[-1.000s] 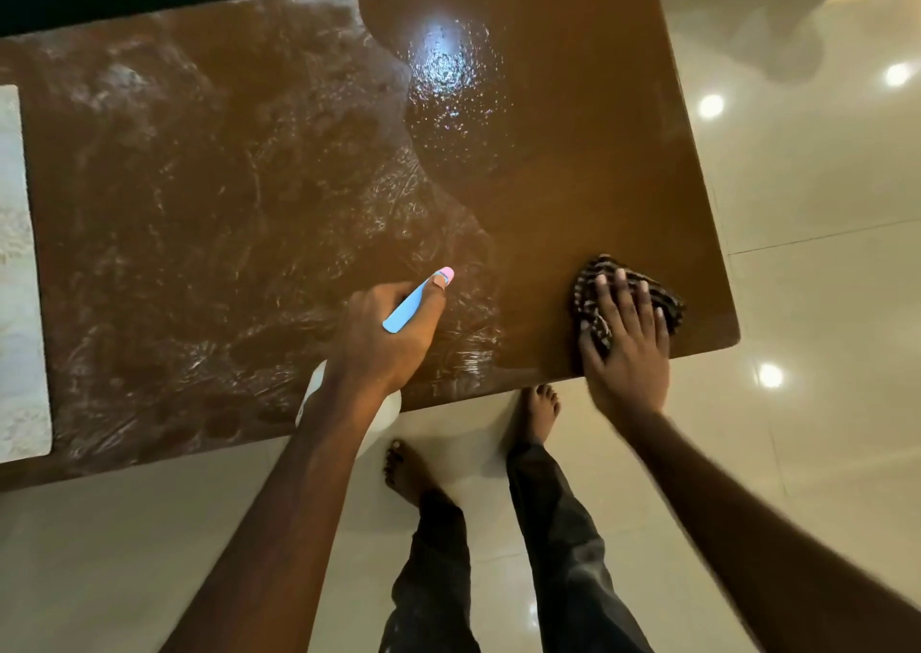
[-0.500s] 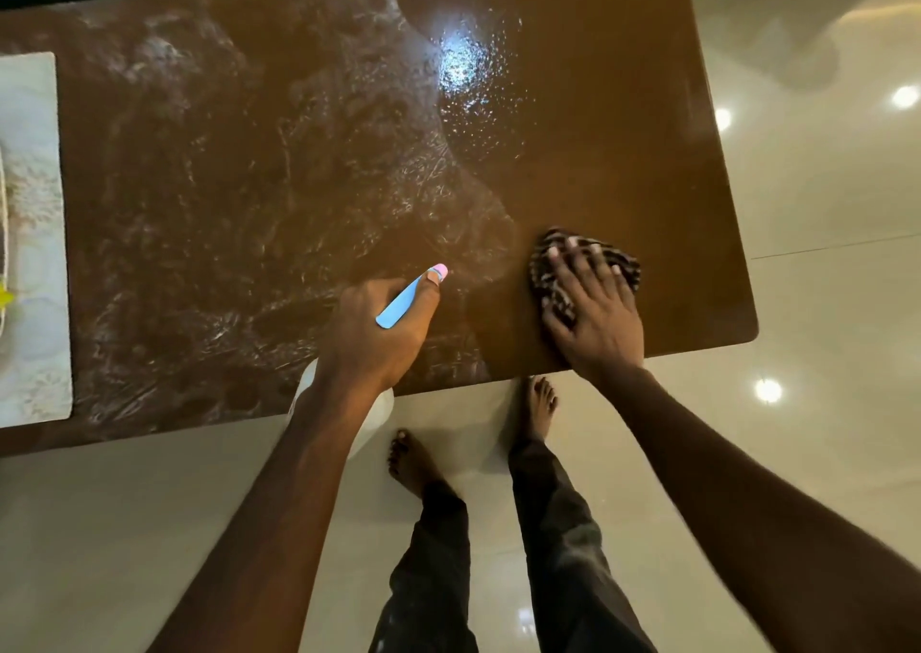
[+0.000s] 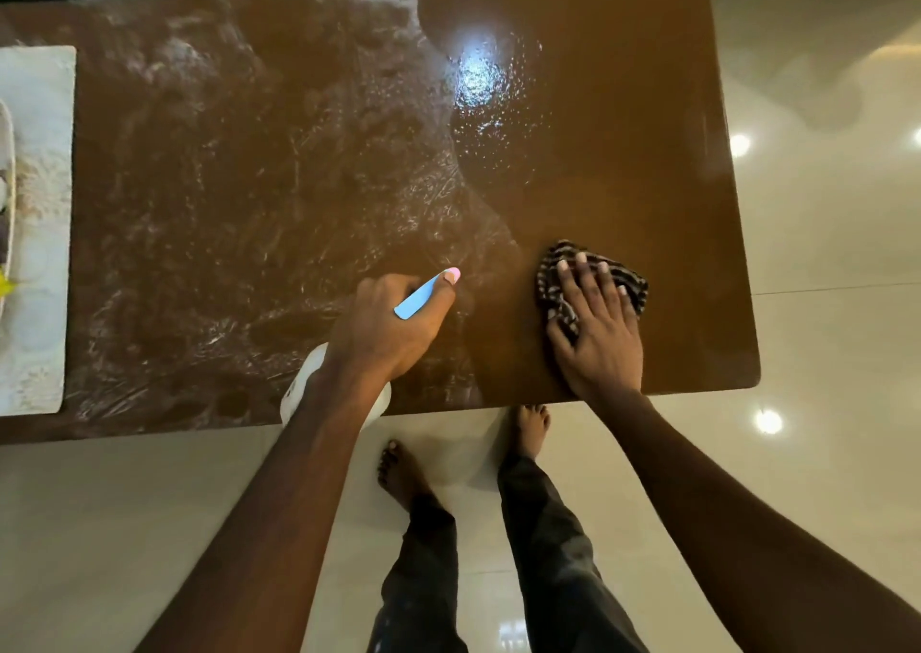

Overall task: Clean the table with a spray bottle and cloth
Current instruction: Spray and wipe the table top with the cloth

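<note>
Both arms are stretched forward and down from the lower edge of the view. The left hand (image 3: 386, 326) is curled in a closed grip around the spray bottle (image 3: 426, 294), with the knuckles turned upward and the wrist bent slightly. The right hand (image 3: 595, 331) is laid flat, palm down, with the fingers (image 3: 583, 279) spread and pressed onto the cloth (image 3: 553, 274).

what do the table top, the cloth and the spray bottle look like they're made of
Table top: glossy brown, perhaps laminate or polished wood; it mirrors a lamp, droplets bead.
Cloth: soft woven fabric, dark with pale stripes, bunched under the right hand.
Spray bottle: looks plastic, smooth blue trigger, pink tip, white body.
</note>
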